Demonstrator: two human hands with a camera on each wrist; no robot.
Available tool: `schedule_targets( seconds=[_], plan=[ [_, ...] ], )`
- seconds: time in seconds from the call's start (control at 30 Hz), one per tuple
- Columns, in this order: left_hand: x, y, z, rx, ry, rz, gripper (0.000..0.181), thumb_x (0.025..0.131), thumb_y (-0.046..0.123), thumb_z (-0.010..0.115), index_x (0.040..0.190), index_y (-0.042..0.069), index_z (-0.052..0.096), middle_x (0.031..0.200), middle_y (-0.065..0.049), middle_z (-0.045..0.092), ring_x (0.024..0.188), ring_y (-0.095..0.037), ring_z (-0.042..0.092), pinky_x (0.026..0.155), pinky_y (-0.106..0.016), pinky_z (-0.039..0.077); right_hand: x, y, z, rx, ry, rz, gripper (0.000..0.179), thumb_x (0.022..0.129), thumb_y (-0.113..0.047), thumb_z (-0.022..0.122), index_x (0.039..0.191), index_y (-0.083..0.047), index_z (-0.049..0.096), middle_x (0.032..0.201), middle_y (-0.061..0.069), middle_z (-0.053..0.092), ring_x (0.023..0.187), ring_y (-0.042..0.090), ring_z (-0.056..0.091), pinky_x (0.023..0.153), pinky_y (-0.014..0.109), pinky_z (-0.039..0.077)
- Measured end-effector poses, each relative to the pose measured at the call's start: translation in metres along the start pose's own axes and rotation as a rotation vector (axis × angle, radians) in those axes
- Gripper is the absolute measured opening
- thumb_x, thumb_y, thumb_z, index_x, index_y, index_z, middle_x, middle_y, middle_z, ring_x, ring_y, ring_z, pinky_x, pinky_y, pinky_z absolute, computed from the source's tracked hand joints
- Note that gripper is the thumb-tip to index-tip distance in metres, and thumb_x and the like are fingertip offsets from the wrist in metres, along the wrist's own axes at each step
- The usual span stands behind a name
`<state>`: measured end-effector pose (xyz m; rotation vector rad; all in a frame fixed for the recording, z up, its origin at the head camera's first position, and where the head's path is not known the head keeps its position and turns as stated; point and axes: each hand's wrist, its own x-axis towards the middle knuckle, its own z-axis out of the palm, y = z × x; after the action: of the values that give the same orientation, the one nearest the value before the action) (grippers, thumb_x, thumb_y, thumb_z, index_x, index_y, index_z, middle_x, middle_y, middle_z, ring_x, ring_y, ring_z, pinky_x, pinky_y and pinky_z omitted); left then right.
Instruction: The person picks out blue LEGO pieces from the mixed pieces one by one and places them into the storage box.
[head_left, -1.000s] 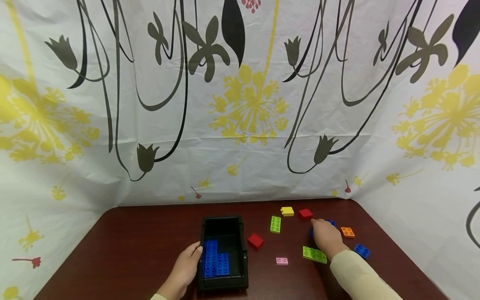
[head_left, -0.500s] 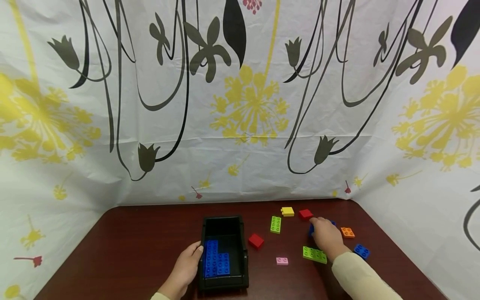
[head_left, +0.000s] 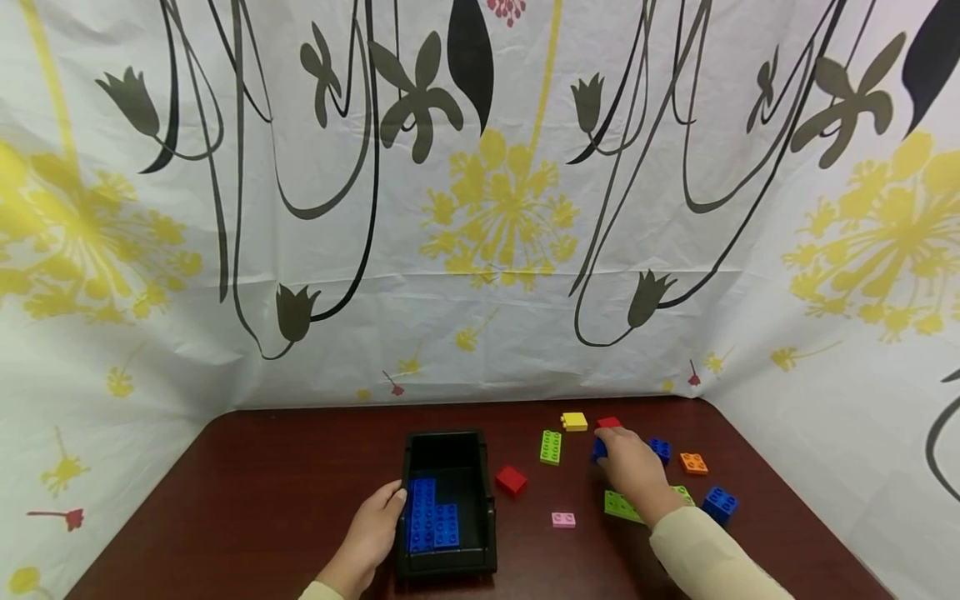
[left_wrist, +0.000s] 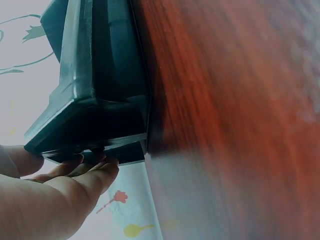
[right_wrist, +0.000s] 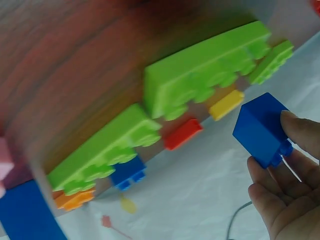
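Observation:
My left hand (head_left: 371, 531) grips the left side wall of a black plastic bin (head_left: 447, 563), thumb at the rim and fingers along the outside. In the left wrist view the fingertips lie under the bin's edge (left_wrist: 75, 95). Blue toy building bricks (head_left: 422, 517) lie inside along the bin's left side. My right hand (head_left: 637, 473) pinches a blue brick (right_wrist: 260, 127) between thumb and fingers, its studs facing the palm side in the right wrist view. In the head view only a corner of that brick (head_left: 598, 449) shows, beside a red brick (head_left: 608, 422).
Right of the bin lie a red brick (head_left: 512, 481), a pink brick (head_left: 563, 520), a light green brick (head_left: 551, 447) and a yellow brick (head_left: 574, 422). Around the right hand are a green brick (head_left: 621, 507), an orange brick (head_left: 693, 463) and blue bricks (head_left: 720, 505). A patterned curtain (head_left: 480, 350) borders the table.
My right hand has moved left with the blue brick pinched in it. More of another blue brick and a green one now shows beside the arm. The left hand stays on the bin.

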<state>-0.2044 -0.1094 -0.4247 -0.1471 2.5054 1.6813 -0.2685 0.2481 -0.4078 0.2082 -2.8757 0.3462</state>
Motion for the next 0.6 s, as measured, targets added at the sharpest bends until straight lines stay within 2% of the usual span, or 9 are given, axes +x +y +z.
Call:
schedule_targets(
  seconds=[0.37, 0.6],
  plan=[
    [-0.002, 0.002, 0.000, -0.007, 0.003, 0.010, 0.051, 0.106, 0.027, 0.038, 0.142, -0.009, 0.038, 0.143, -0.032, 0.039, 0.131, -0.052, 0.034, 0.101, -0.065, 0.035, -0.005, -0.035, -0.007, 0.057, 0.037, -0.050, 0.042, 0.082, -0.007, 0.076, 0.122, -0.002, 0.063, 0.120, 0.019, 0.063, 0.113, 0.037, 0.059, 0.091, 0.053, 0.050],
    [-0.001, 0.000, 0.000, -0.001, 0.021, 0.032, 0.049, 0.105, 0.026, 0.038, 0.141, -0.008, 0.041, 0.142, -0.031, 0.042, 0.130, -0.051, 0.036, 0.100, -0.064, 0.036, -0.007, -0.050, 0.001, 0.083, 0.116, -0.120, 0.041, 0.080, -0.007, 0.078, 0.119, -0.004, 0.065, 0.117, 0.015, 0.064, 0.110, 0.032, 0.061, 0.088, 0.050, 0.053]
  ],
)
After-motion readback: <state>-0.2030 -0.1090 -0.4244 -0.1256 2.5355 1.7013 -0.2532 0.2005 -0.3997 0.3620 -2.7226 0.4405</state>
